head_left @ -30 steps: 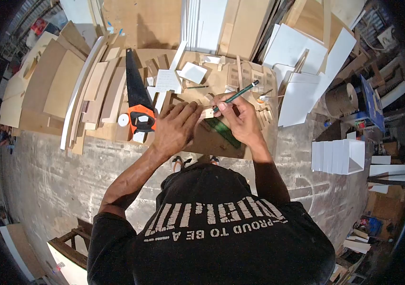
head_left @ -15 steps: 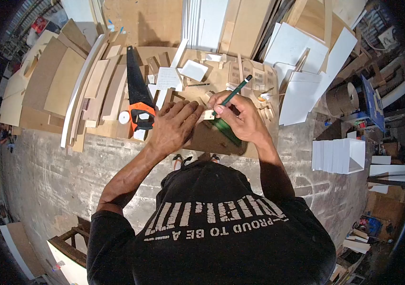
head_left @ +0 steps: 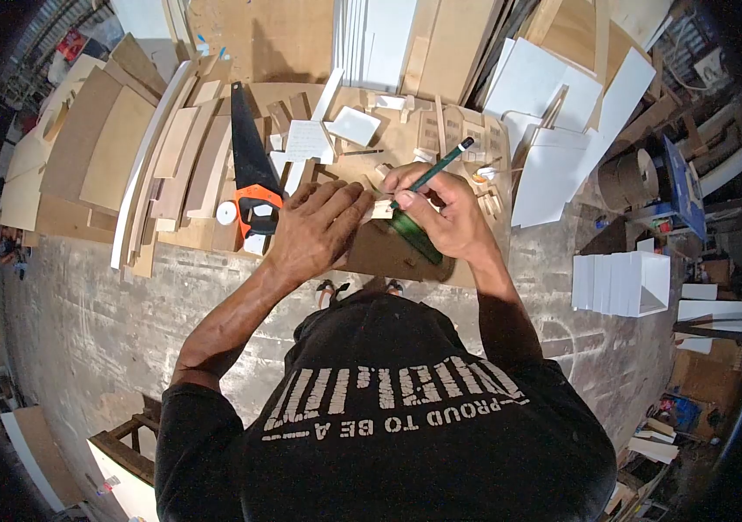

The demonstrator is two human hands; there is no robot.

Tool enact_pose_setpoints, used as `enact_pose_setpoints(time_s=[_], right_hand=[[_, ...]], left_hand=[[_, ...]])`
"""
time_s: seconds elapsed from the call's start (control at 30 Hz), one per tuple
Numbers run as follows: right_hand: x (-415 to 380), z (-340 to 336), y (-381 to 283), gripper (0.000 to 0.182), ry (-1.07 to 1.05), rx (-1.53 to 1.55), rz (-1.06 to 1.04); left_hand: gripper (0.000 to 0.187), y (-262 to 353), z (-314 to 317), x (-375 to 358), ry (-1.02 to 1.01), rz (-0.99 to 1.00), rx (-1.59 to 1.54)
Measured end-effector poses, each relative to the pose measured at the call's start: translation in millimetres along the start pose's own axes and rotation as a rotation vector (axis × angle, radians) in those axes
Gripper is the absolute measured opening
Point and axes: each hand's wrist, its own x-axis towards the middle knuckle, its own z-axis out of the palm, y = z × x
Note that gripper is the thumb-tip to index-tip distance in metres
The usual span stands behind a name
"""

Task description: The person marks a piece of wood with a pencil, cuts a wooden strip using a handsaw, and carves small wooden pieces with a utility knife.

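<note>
My right hand [head_left: 442, 207] is closed round a dark green pencil [head_left: 446, 165], whose lower end points down at a small pale piece of wood [head_left: 382, 210]. My left hand [head_left: 320, 228] lies with its fingers close together over the left part of that wood, so what is under the fingers is hidden. Just left of my left hand is a saw [head_left: 255, 165] with a black blade and an orange handle. Beyond the hands lies a white sheet with writing [head_left: 308, 141]. A green object [head_left: 414, 237] shows below the pencil.
Wooden strips [head_left: 188, 165] and a white tape roll [head_left: 226, 212] lie at the left of the worktable [head_left: 406, 267]. White boards [head_left: 553, 165] lean at the right. Small wood pieces and a white block [head_left: 352, 126] are at the back. White panels [head_left: 619, 284] stand on the right.
The pencil's upper end has shifted slightly to the right and its tilt has changed a little. Both hands keep nearly the same place on the wood.
</note>
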Motion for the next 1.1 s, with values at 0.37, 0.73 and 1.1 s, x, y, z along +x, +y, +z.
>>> enact_pose_setpoints(time_s=[0.37, 0.73, 1.1], right_hand=[[-1.5, -16.6, -4.7, 0.01, -0.07, 0.21, -0.017], [4.5, -6.7, 1.5, 0.011, 0.022, 0.062, -0.021], [5.8, -5.3, 11.8, 0.007, 0.04, 0.1, -0.049]], left_hand=[[0.048, -0.2, -4.7, 3.6, 0.051, -0.011, -0.014], [0.051, -4.4, -2.6, 7.8, 0.035, 0.035, -0.007], [0.047, -4.6, 0.6, 12.5, 0.04, 0.028, -0.012]])
